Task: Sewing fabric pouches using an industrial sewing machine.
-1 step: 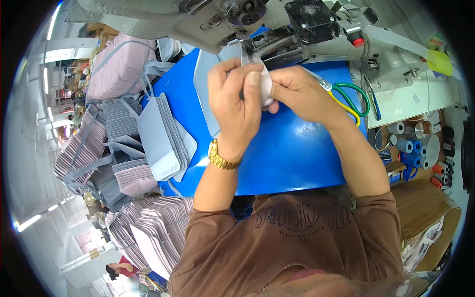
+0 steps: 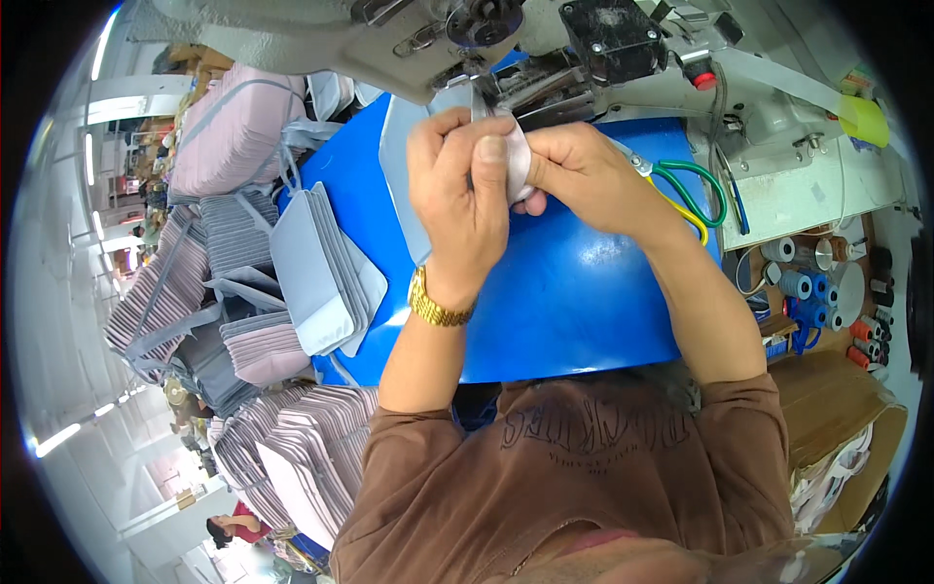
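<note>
My left hand [image 2: 457, 195] is closed on a pale pink and grey fabric piece [image 2: 518, 164], its thumb pressed along the near face. From the other side my right hand [image 2: 589, 180] pinches the same piece's curved edge. Several of the right hand's fingertips show underneath; the rest are hidden behind the fabric. Both hands are close together just below the head of a sewing machine [image 2: 506, 73]. A flat grey panel [image 2: 397, 170] lies under and to the left of my left hand on the blue work surface [image 2: 574, 311]. Whether it joins the held piece is hidden.
Scissors [image 2: 715, 195] with green and yellow handles lie right of my right hand. Stacked grey panels [image 2: 316, 273] sit at the left, beside tied pink and grey bundles [image 2: 238, 131]. Thread spools [image 2: 798, 284] and a cardboard box [image 2: 837, 409] stand at the right.
Both hands have shifted very slightly, the right one a little to the left. They keep hold of the fabric piece.
</note>
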Tool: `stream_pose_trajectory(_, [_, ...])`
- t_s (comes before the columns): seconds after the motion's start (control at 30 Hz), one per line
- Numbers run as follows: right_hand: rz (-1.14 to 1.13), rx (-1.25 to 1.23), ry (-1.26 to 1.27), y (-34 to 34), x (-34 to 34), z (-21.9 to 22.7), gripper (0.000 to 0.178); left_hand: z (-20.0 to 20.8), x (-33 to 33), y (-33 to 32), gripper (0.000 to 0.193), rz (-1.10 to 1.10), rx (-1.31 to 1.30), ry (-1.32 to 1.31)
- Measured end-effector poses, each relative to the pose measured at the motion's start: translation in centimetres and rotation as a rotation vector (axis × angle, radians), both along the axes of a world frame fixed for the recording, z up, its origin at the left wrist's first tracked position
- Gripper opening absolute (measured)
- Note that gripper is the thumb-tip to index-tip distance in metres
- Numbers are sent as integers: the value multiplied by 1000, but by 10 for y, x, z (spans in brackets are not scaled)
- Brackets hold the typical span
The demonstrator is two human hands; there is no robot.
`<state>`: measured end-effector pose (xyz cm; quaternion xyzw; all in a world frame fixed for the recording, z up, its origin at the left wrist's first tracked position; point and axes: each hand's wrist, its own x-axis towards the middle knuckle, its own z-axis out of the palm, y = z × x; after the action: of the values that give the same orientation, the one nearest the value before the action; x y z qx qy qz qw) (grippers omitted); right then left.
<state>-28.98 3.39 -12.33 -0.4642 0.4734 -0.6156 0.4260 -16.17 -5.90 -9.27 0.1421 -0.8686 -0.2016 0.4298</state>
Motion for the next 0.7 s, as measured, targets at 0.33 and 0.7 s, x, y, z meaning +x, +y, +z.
stream_pose_trajectory(0.33, [-390, 120, 339, -12, 1, 13, 54, -18, 30, -6, 60, -26, -405, -65])
stream_pose_trajectory(0.7, [-423, 124, 139, -17, 16, 24, 45, 16, 20, -39, 56, -36, -671, -139])
